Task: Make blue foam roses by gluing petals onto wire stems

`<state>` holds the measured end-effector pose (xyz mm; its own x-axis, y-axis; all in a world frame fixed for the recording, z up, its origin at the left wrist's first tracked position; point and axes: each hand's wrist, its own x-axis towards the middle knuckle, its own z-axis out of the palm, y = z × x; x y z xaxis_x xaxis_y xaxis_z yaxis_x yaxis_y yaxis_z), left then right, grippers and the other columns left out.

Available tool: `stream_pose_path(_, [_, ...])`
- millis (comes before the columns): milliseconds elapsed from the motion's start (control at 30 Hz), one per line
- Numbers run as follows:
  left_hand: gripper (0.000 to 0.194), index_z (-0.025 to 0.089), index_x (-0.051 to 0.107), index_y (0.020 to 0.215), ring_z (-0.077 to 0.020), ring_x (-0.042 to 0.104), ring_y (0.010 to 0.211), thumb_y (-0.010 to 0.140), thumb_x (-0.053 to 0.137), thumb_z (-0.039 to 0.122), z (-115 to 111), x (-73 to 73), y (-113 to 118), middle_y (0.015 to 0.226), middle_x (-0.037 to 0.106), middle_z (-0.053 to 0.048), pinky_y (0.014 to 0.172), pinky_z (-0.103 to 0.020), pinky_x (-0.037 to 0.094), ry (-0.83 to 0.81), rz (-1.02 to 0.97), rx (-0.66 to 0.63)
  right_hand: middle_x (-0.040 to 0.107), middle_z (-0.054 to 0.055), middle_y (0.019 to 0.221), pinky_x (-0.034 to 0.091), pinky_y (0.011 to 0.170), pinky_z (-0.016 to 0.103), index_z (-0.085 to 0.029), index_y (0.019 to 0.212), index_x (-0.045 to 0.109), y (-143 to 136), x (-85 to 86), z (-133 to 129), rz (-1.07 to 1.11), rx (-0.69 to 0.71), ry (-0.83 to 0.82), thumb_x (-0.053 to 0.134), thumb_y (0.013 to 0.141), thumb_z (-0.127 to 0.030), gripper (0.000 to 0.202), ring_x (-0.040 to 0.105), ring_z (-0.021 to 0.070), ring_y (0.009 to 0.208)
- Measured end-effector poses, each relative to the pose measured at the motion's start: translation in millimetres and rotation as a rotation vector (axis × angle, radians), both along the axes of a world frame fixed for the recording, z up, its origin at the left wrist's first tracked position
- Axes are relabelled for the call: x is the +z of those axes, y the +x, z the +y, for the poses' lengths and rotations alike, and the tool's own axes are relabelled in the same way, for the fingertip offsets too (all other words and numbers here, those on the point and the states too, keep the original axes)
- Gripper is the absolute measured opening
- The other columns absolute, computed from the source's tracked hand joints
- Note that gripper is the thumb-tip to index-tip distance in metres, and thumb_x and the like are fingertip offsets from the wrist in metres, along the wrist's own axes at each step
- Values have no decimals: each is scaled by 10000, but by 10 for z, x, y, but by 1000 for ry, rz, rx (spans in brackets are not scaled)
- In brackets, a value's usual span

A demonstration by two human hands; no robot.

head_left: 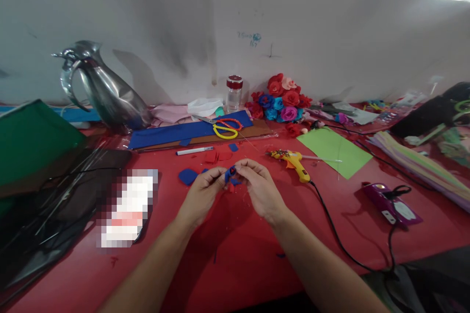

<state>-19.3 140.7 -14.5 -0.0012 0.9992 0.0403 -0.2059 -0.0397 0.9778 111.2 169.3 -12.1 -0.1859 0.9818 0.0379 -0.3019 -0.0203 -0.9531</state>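
Between my two hands is a small blue paper flower (229, 174) with a bit of red at its centre. My left hand (204, 193) pinches its left side, fingers closed. On the other side, the fingertips of my right hand (261, 188) are closed on its upper right edge. Just beyond my left hand lies a cut blue petal piece (188, 176). Red paper scraps (217, 157) and a small blue scrap (233, 147) rest behind the flower. More blue and red bits sit under my fingers, partly hidden.
A yellow glue gun (295, 164) with a black cord lies right, near a green sheet (336, 151) and a purple power strip (391, 205). Behind are scissors (225, 129), a white marker (194, 150), a glass jar (234, 95) and paper flowers (284, 100). A metal jug (105, 88) stands back left.
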Motion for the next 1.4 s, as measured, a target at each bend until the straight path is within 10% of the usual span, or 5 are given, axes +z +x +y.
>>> stream_pose_path(700, [199,174,737,719,-132,595,745,582,848,267,11,41,-8,751,685,-22,706,-227,453,-158,-379,68,632,-23,738,433,680,253,-213,747,651,-77,-41,-50,-33,15,-52,645,672,-230,77,548,121,690])
stream_pose_path(1400, [223,189,750,863,-155,654,779,643,779,201,5,164,-132,837,749,-51,717,-254,494,-134,-331,188,701,-9,736,478,722,293,-219,731,713,-112,-109,-64,-188,118,56,689,695,-272,69,610,152,711])
